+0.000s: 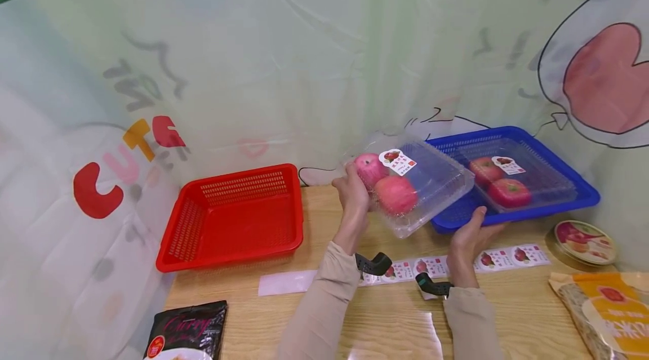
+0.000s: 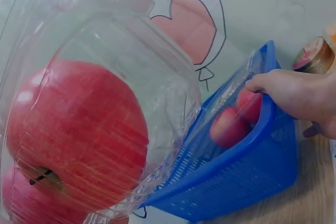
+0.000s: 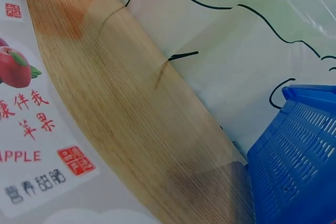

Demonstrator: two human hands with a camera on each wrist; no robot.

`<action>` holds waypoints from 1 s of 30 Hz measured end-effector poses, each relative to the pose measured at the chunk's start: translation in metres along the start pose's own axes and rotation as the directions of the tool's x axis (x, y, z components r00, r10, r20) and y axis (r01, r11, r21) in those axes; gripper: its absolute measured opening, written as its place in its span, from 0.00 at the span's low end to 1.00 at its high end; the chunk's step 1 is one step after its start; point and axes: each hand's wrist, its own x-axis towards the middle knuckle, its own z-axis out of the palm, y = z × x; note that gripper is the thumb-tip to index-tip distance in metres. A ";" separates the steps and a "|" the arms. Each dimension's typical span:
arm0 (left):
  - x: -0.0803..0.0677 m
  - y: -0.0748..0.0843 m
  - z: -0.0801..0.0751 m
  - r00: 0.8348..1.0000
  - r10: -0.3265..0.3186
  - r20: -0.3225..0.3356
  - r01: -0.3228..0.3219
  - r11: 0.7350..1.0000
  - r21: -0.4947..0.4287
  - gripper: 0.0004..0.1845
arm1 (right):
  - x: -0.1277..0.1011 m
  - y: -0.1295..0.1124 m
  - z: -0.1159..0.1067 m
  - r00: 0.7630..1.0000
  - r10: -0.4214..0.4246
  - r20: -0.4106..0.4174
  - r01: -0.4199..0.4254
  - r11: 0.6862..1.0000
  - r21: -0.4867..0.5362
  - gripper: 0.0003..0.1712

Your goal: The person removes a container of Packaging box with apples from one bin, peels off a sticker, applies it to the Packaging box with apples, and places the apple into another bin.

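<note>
My left hand [image 1: 352, 195] grips a clear plastic box [image 1: 440, 173] by its left side, raised and tilted above the table. Two red apples [image 1: 396, 194] lie inside, and a white apple sticker [image 1: 398, 162] is on its lid. My right hand [image 1: 469, 243] holds the near rim of a blue basket [image 1: 583, 198], thumb over the edge. That basket leans up at an angle. Inside it sits a second clear box [image 1: 550, 177] with two apples [image 1: 509, 193] and the same kind of sticker [image 1: 509, 165]. The right wrist view shows neither hand.
A red basket [image 1: 243, 256] stands at the left. Across the table runs a strip of apple stickers [image 1: 499, 260], partly under my arms. A round tin [image 1: 585, 243] and a yellow grain bag [image 1: 616, 318] are at right; a black curry packet [image 1: 190, 326] lies front left.
</note>
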 end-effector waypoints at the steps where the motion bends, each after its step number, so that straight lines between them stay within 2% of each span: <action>1: 0.000 0.001 0.004 1.000 0.000 0.008 0.000 1.000 0.017 0.27 | 0.000 0.000 0.000 1.000 0.002 0.001 -0.002 1.000 -0.002 0.47; 9: 0.008 0.003 0.035 0.999 -0.006 0.032 0.001 0.986 0.165 0.30 | -0.001 0.004 0.000 0.999 0.042 0.002 -0.041 0.998 -0.053 0.50; 19: 0.017 -0.003 0.071 0.997 -0.019 0.071 -0.006 0.942 0.337 0.42 | -0.001 0.006 0.001 0.999 -0.006 -0.037 0.004 0.999 -0.039 0.48; 25: 0.026 -0.013 0.094 0.999 0.023 0.039 -0.038 0.899 0.437 0.34 | 0.000 0.007 0.002 0.999 -0.021 -0.048 0.019 0.999 -0.037 0.47; 30: 0.032 -0.023 0.108 0.998 0.037 0.041 -0.051 0.894 0.444 0.28 | 0.000 0.006 0.003 0.998 -0.047 -0.049 0.046 0.999 -0.028 0.45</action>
